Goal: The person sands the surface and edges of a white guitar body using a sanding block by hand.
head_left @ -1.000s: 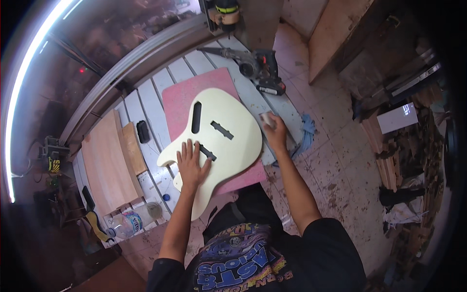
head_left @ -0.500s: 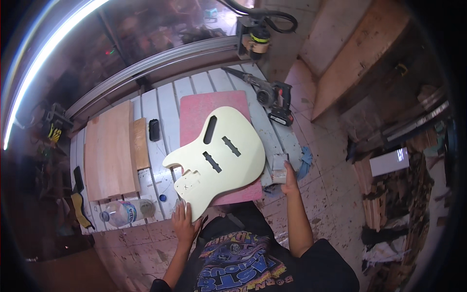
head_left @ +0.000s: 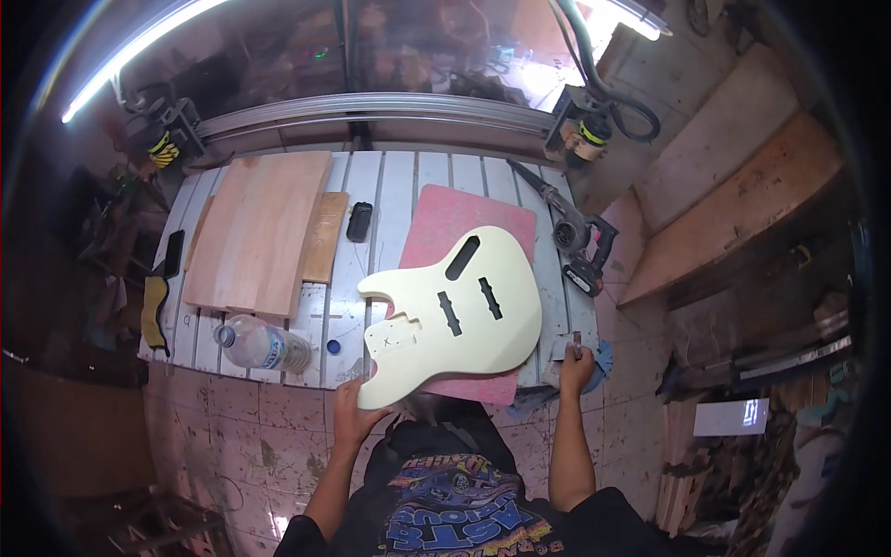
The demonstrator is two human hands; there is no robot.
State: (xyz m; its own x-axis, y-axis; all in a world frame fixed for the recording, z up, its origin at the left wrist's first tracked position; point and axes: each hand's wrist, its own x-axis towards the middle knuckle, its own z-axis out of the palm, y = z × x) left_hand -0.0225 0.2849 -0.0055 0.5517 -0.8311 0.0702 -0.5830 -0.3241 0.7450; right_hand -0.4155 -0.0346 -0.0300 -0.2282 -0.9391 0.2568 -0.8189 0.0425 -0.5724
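Note:
A cream-coloured guitar body [head_left: 506, 316] with dark pickup slots lies flat on a pink pad [head_left: 436, 218]. My left hand [head_left: 353, 415] grips the tip of its near left horn, thumb on the near side and fingers over the edge. Off to the right, my right hand [head_left: 576, 369] is closed at the table's near right corner, fingers pinched on a small greyish piece [head_left: 576, 345], too small to name. Beside that hand are a pale flat piece [head_left: 558, 349] and a blue cloth [head_left: 604, 358].
Wooden boards [head_left: 260, 232], a black case [head_left: 359, 222], a plastic bottle [head_left: 260, 343] and a blue cap [head_left: 333, 346] occupy the left of the slatted table [head_left: 380, 176]. A cordless blower [head_left: 571, 232] lies at the right edge. A metal rail [head_left: 390, 107] spans behind.
The view has swung left, shifting the scene rightward. My right hand has gone from resting beside the pale block to pinching a small piece there. My left hand stays at the horn.

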